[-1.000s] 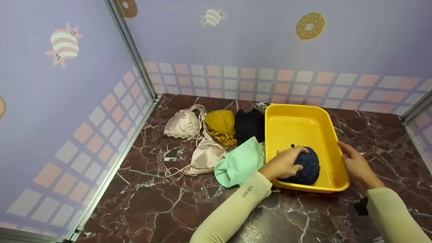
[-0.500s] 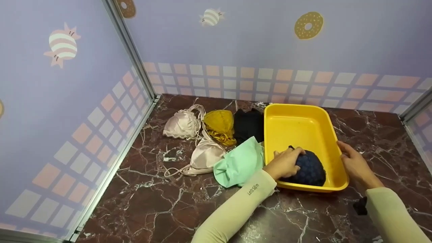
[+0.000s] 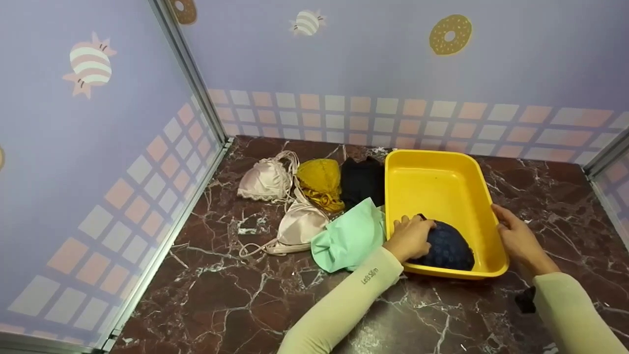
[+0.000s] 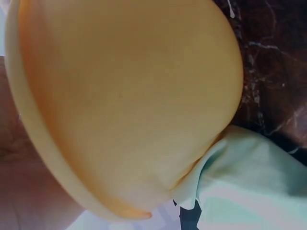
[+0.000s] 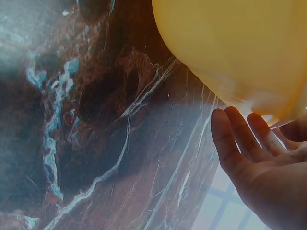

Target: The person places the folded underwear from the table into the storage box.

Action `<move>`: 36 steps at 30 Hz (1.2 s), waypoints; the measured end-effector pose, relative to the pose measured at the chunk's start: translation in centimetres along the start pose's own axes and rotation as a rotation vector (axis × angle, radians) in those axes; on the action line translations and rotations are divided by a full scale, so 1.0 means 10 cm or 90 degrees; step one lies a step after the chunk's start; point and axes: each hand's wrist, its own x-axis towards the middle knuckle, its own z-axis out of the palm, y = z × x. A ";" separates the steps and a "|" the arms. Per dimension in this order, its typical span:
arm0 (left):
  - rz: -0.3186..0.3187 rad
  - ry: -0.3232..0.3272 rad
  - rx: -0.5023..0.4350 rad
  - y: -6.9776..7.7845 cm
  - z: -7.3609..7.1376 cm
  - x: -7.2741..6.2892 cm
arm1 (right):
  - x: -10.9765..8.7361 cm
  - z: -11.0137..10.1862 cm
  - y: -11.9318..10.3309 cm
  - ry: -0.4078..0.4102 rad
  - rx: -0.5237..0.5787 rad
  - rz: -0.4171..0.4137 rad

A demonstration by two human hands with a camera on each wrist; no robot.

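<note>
- Workpiece: the navy cup-shaped garment lies inside the yellow tray, along its near edge, toward the near-left corner.
- Left hand: reaches in over the tray's left edge, fingers on the garment's left end. Whether it pinches the fabric or merely rests there cannot be told.
- Right hand: not clenched; extended fingers touch the outer side of the tray's right edge.
- Step in hand, as judged: settling the garment in the tray. Keep the right hand bracing that edge, press lightly to preserve the cup shape, tuck loose ends below the rim, and free the fingertips before lifting.
- Left of the tray: the mint cloth touches its left wall; the black garment lies beside that wall, farther back.
- Farther left on the worktop: the mustard garment and pale pink cups, nearer the far-left corner.
</note>
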 end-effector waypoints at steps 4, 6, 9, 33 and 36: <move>0.007 0.010 0.003 -0.01 -0.04 -0.01 | 0.00 0.00 -0.01 0.003 0.004 -0.002; 0.015 0.018 -0.001 -0.02 -0.07 -0.02 | -0.01 0.01 -0.01 0.004 0.008 -0.001; 0.030 0.030 -0.012 -0.04 -0.13 -0.04 | -0.01 0.01 0.00 0.000 0.022 0.005; 0.063 0.134 -0.100 -0.55 -0.58 -0.33 | 0.01 0.02 -0.01 -0.010 0.015 0.024; 0.073 0.152 -0.110 -0.64 -0.61 -0.38 | -0.01 0.02 0.00 -0.018 0.030 0.044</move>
